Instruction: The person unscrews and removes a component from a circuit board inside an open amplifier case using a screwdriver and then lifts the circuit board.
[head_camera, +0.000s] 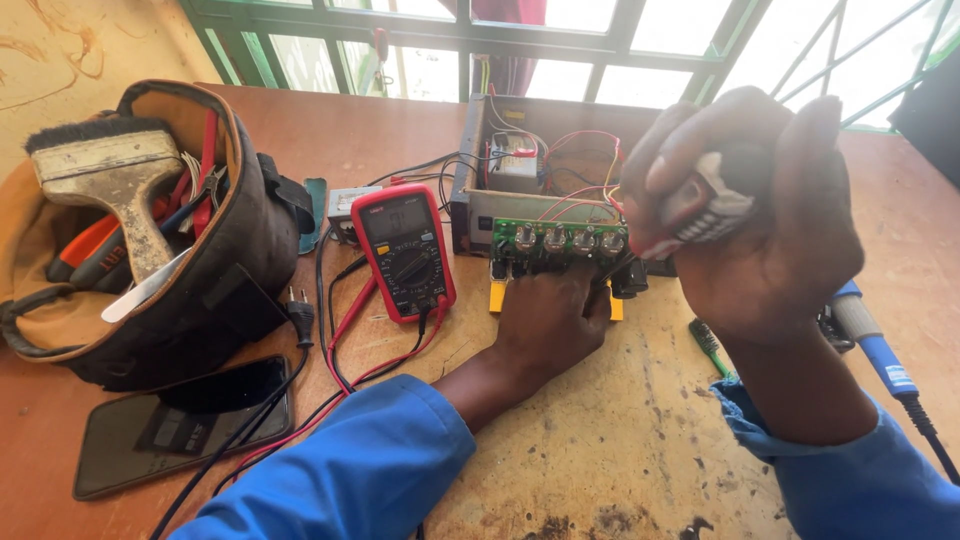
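Bracing the green circuit board (560, 236) with the left hand (548, 325), fingers curled shut against its front edge by the knobs; best kept pressed flat so the board can't shift. Right hand (750, 215) is raised above it, fingers closed tight around a small grey-white tool (712, 205), tip hidden. Board sits at the open metal chassis (480, 150) mid-counter (600, 450), four silver knobs in a row, red wires behind. Red multimeter (405, 250) just left, blue soldering iron (875, 345) right.

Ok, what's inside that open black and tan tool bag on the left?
In the black and tan tool bag, a wide, worn paintbrush lies on top, with red and orange tool handles beside it. Whatever sits deeper is covered.
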